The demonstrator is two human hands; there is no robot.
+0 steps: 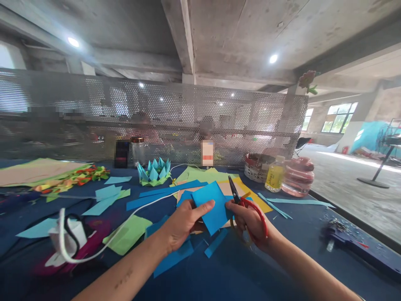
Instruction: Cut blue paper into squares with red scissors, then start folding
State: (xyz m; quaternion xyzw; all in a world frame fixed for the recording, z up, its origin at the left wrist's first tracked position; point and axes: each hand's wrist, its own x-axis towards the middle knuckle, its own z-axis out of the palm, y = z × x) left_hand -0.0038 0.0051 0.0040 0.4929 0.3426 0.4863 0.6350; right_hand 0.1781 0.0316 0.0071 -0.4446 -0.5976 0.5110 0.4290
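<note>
My left hand (185, 221) grips a blue sheet of paper (210, 208) near its left edge, thumb on top. At the paper's right side is my right hand (246, 217), which holds red-handled scissors (261, 217), their dark blades pointing up and away. The right thumb and fingertips also meet the paper's right edge. Beneath and around both hands lie blue strips (216, 242) and larger blue pieces (175, 255). Behind the held sheet are yellow paper (263, 200) and pale green sheets (197, 173).
A folded blue-and-green paper crown (154, 173) stands behind my left hand. A white cable (138, 209) crosses the table to a charger (67, 238). At right are a pink bottle (297, 177), a yellow-labelled bottle (275, 175) and a purple tool (360, 246). A perforated screen (175, 104) borders the back.
</note>
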